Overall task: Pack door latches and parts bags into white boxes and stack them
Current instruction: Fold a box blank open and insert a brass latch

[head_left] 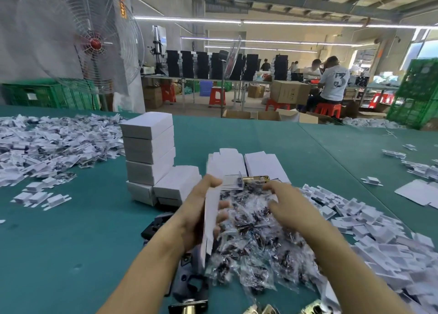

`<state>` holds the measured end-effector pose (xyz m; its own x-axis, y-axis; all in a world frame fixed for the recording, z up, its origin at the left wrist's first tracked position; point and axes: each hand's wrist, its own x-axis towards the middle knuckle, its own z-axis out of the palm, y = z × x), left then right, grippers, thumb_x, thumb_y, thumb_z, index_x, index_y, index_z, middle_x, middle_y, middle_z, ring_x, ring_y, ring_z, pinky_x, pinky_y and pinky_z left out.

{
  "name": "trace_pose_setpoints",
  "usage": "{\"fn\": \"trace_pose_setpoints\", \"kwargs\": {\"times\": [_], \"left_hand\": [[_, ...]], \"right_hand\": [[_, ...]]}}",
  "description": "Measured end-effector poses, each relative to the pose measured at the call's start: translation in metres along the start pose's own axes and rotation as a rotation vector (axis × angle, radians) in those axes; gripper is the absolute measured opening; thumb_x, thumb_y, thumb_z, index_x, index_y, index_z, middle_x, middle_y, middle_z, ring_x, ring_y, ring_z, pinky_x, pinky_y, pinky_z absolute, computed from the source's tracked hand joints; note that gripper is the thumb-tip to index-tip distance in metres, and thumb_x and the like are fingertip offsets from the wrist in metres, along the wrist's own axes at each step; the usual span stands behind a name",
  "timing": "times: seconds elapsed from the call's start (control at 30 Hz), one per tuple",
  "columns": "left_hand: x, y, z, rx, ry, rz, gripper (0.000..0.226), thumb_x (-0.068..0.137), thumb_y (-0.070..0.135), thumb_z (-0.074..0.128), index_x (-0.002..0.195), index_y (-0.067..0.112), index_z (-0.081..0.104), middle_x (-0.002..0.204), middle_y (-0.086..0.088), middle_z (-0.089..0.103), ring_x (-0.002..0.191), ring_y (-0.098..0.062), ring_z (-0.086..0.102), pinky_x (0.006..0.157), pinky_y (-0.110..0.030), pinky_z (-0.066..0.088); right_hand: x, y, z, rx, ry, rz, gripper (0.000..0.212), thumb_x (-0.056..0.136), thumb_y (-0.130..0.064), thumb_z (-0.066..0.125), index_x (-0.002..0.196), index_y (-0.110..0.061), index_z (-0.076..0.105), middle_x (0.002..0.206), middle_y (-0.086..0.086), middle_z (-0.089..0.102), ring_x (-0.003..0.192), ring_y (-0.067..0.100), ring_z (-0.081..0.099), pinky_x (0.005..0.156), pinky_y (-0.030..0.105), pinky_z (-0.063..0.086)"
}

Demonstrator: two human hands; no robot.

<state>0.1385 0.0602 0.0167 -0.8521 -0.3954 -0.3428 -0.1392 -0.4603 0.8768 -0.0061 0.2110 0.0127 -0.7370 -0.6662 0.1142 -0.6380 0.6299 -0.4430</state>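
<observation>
Now, your left hand (194,215) grips a white box (210,219) over the parts bags (256,247), your right hand (286,204) curls onto that pile beside a brass latch (257,178), grasp unclear, box stack (148,147) behind-left on the surface (83,230).

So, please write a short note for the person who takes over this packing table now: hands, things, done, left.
Left hand holds a white box, not yet closed. Right hand reaches over the parts bags toward a brass latch; grip unclear.
Done: closed boxes stacked at the left.
Left: fill and close the held box, stack it, then go on with the flat boxes and the latches at the near edge.
</observation>
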Motion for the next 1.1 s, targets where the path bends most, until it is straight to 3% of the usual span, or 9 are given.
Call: {"fn": "trace_pose_setpoints", "kwargs": {"times": [0.13,0.2,0.33,0.43,0.53,0.63,0.83,0.93,1.1], "left_hand": [[0.001,-0.001,-0.007,-0.188,0.216,0.118,0.094,0.065,0.060,0.064,0.142,0.008,0.050,0.078,-0.018,0.034,0.051,-0.012,0.035,0.044,-0.021,0.027],[0.001,-0.002,-0.007,-0.242,0.258,0.119,0.061,0.074,0.058,0.061,0.122,0.021,0.057,0.075,-0.001,0.035,0.051,-0.011,0.036,0.045,-0.023,0.028],[0.004,0.002,-0.011,-0.303,0.304,0.076,0.055,0.073,0.059,0.061,0.105,0.015,0.061,0.087,0.000,0.053,0.067,-0.014,0.049,0.053,-0.025,0.033],[0.006,0.007,-0.012,-0.289,0.265,0.082,0.072,0.063,0.060,0.065,0.118,0.015,0.063,0.089,-0.006,0.063,0.063,-0.010,0.052,0.052,-0.025,0.035],[0.008,0.008,-0.009,-0.083,0.216,0.171,0.090,0.053,0.062,0.066,0.129,0.014,0.059,0.088,-0.004,0.059,0.058,-0.010,0.047,0.052,-0.025,0.034],[0.014,0.011,-0.002,0.260,0.249,0.346,0.095,0.040,0.071,0.060,0.125,0.029,0.057,0.105,0.010,0.062,0.083,-0.009,0.059,0.066,-0.028,0.042],[0.081,0.017,0.022,1.068,0.286,0.533,0.107,0.057,0.071,0.050,0.154,0.044,0.015,0.155,0.011,0.032,0.133,-0.023,0.043,0.107,-0.048,0.041],[0.116,0.021,0.029,1.141,0.138,0.407,0.106,0.060,0.069,0.051,0.154,0.049,0.007,0.163,0.008,0.026,0.141,-0.029,0.038,0.112,-0.051,0.036],[0.146,0.003,0.011,1.155,0.226,0.272,0.108,0.059,0.074,0.044,0.156,0.039,0.011,0.155,-0.004,0.041,0.136,-0.034,0.043,0.107,-0.049,0.041]], "right_hand": [[0.075,-0.002,0.001,-0.263,-0.005,-0.077,0.056,0.095,-0.002,0.040,0.147,-0.024,0.039,0.147,0.007,0.047,0.131,0.031,0.044,0.102,0.045,0.044],[0.103,0.004,0.008,-0.394,-0.050,-0.103,0.053,0.100,-0.012,0.043,0.150,-0.026,0.034,0.151,0.005,0.043,0.136,0.031,0.039,0.106,0.046,0.040],[0.139,0.015,0.023,-0.502,-0.186,-0.145,0.046,0.101,-0.042,0.049,0.145,-0.029,0.046,0.150,0.001,0.046,0.138,0.027,0.040,0.112,0.042,0.035],[0.151,0.016,0.027,-0.387,-0.264,-0.106,0.034,0.094,-0.040,0.056,0.124,-0.026,0.063,0.130,0.003,0.062,0.118,0.026,0.055,0.099,0.036,0.045],[0.150,0.023,0.038,-0.262,-0.246,-0.085,0.030,0.091,-0.033,0.058,0.119,-0.021,0.059,0.122,0.006,0.064,0.108,0.026,0.057,0.090,0.034,0.046],[0.148,0.035,0.052,-0.188,-0.157,-0.114,0.023,0.092,-0.029,0.056,0.114,-0.021,0.056,0.121,0.006,0.065,0.100,0.024,0.055,0.083,0.033,0.043],[0.145,0.043,0.060,-0.107,-0.168,-0.237,0.035,0.098,-0.031,0.049,0.132,-0.025,0.053,0.141,0.001,0.055,0.130,0.026,0.050,0.107,0.042,0.040],[0.143,0.044,0.060,-0.097,-0.159,-0.253,0.027,0.099,-0.031,0.049,0.122,-0.022,0.058,0.138,0.003,0.059,0.122,0.022,0.054,0.103,0.040,0.042],[0.145,0.050,0.064,-0.191,-0.104,-0.216,0.029,0.097,-0.033,0.045,0.126,-0.029,0.050,0.127,0.009,0.059,0.116,0.030,0.054,0.095,0.038,0.042]]}}
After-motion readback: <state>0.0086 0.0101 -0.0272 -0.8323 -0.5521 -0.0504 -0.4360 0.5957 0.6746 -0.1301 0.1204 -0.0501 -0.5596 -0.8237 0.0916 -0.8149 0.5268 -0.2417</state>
